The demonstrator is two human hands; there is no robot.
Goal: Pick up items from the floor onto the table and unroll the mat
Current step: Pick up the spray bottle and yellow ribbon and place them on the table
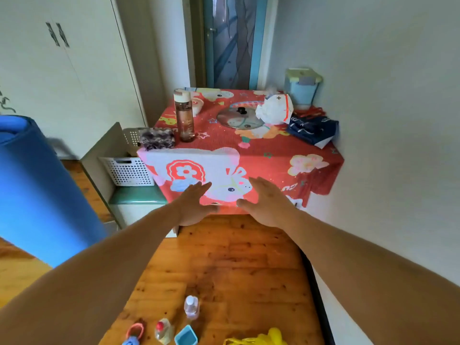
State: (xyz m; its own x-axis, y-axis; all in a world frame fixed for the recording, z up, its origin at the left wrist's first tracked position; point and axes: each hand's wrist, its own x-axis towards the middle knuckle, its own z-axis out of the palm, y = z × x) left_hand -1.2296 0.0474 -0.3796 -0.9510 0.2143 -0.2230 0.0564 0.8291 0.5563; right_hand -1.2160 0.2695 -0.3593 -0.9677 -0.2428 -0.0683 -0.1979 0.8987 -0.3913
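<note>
My left hand [193,204] and my right hand [267,202] reach forward side by side, fingers spread and holding nothing, in front of the hanging edge of the red cartoon tablecloth on the table [316,168]. A rolled blue mat [37,185] stands upright at the left. On the wooden floor near me lie a small clear bottle [191,307], a red-capped bottle [163,331], a small blue box [186,336], a pink-ringed blue item [134,336] and a yellow bag [263,338].
On the table stand a tall brown water bottle [184,115], a metal lid [240,118], a crumpled white bag [275,109], a dark blue packet [312,129], a dark patterned cloth [156,138] and a pale blue container [302,87]. A white basket [129,170] sits left of the table. A wall runs along the right.
</note>
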